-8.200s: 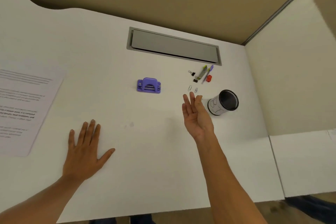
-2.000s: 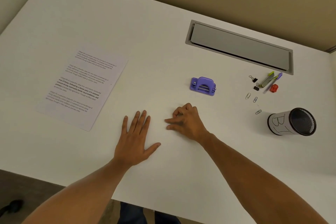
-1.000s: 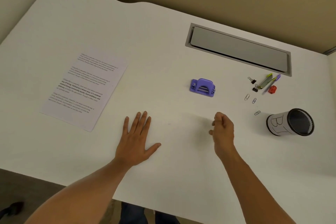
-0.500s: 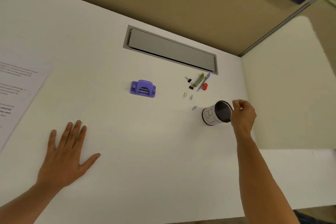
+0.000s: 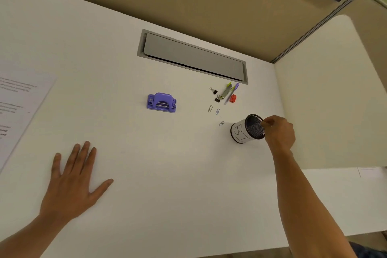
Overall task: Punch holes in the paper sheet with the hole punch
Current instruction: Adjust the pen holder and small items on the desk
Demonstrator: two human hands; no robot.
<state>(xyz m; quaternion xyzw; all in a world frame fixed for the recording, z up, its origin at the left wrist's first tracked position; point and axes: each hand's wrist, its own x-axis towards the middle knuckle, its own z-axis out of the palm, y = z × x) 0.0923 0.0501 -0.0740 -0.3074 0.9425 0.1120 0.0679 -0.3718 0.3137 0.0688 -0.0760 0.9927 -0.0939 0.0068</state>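
The purple hole punch [image 5: 161,102] stands alone near the middle of the white desk [image 5: 167,174]. At the far left edge of the view lies the printed paper sheet [image 5: 18,111], partly cut off. My left hand [image 5: 73,180] rests flat on the desk with its fingers spread, between the sheet and the punch and nearer to me. My right hand [image 5: 279,132] is far right of the punch, its fingers curled and pinched together at the rim of a black mesh cup [image 5: 243,132]. Nothing shows between the fingertips.
The cup lies tilted and carries a white label with handwriting. Paper clips [image 5: 217,111], binder clips [image 5: 213,90], highlighters [image 5: 227,90] and a small red item [image 5: 232,98] lie behind it. A grey cable hatch [image 5: 194,56] is set in the desk; a white divider panel [image 5: 335,90] stands to the right.
My right hand went from the desk in front of the punch over to the cup's rim with its fingers pinched. The view swung right, so the sheet slid to the left edge.
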